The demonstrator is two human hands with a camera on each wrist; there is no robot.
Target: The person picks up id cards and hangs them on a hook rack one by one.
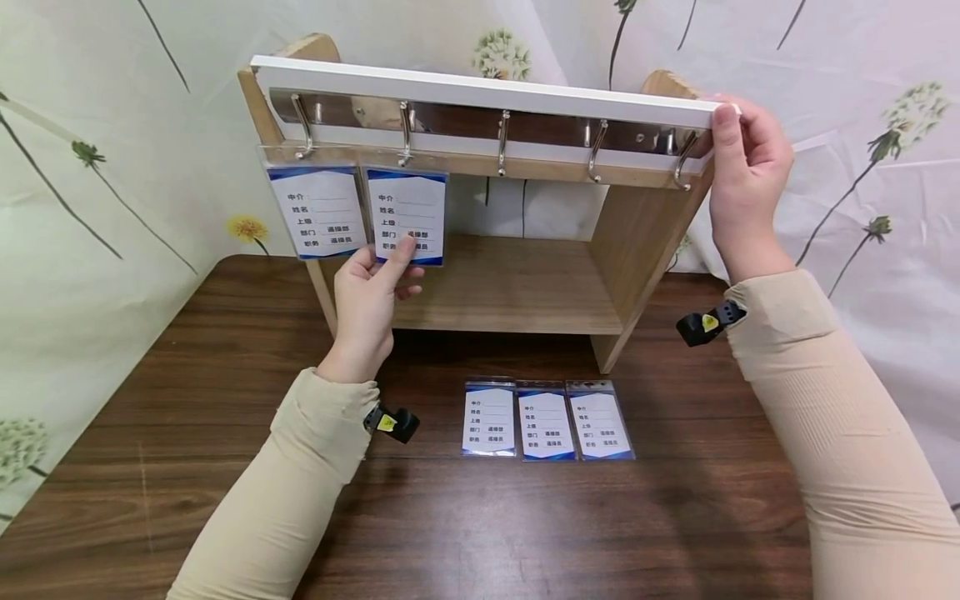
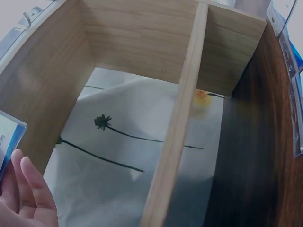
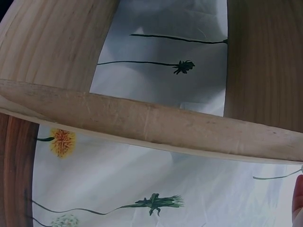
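Note:
My left hand (image 1: 367, 304) pinches the lower part of a clear-sleeved name badge (image 1: 401, 192), thumb over its printed front. The sleeve's top overlaps the second hook (image 1: 406, 133) from the left; I cannot tell whether the hook passes through its slot. Just left of it, another badge (image 1: 315, 196) hangs at the first hook (image 1: 303, 125). In the left wrist view, the held badge (image 2: 10, 137) and fingertips (image 2: 33, 177) show at the lower left. My right hand (image 1: 753, 179) grips the right end of the white hook rail (image 1: 480, 79), thumb in front. Only a finger (image 3: 298, 203) appears in the right wrist view.
The rail lies along the top front of a wooden shelf unit (image 1: 510, 283) on a dark wooden table (image 1: 225, 467). Three more badges (image 1: 489, 425) lie in a row before the shelf. Behind hangs a flower-patterned white cloth (image 1: 150, 150).

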